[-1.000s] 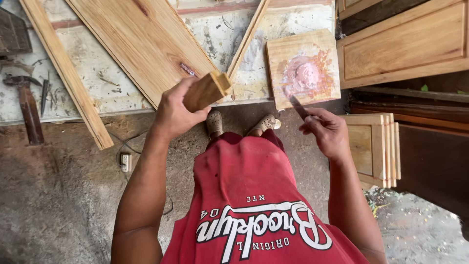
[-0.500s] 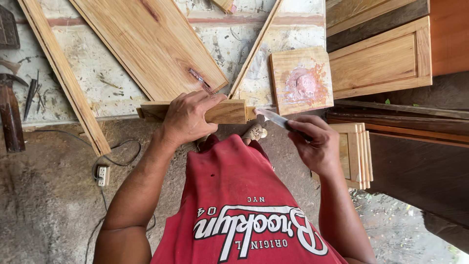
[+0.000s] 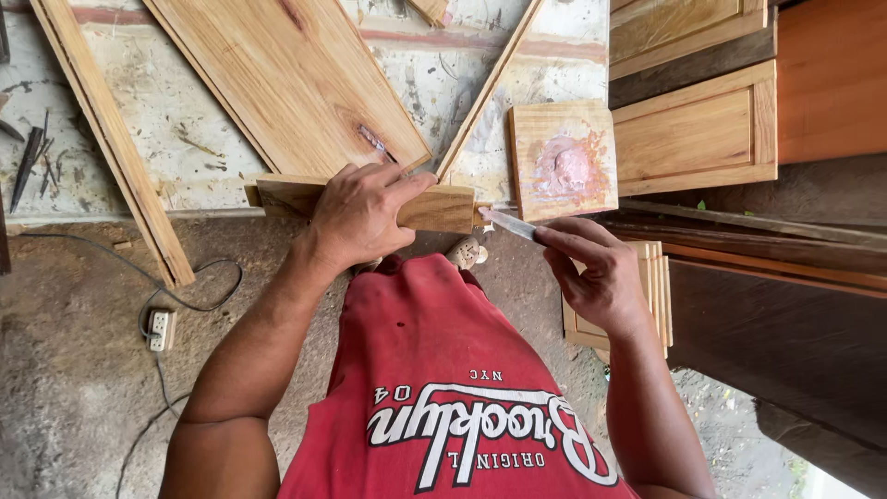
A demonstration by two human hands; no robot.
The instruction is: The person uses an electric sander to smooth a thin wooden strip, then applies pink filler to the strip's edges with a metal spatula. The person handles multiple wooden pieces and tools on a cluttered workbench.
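At the bench edge, the left hand (image 3: pixel 356 217) clamps the block (image 3: pixel 434 208) while the right hand (image 3: pixel 596 273) pinches a putty knife (image 3: pixel 508 224); best to keep the blade flat and the block steady.

We grip a short wooden block (image 3: pixel 434 205) with our left hand (image 3: pixel 356 217), holding it level above the floor, while our right hand (image 3: pixel 596 273) pinches a flat metal blade (image 3: pixel 508 224) whose tip meets the block's end; just beyond sits a small square board (image 3: pixel 564 159) smeared with pinkish filler
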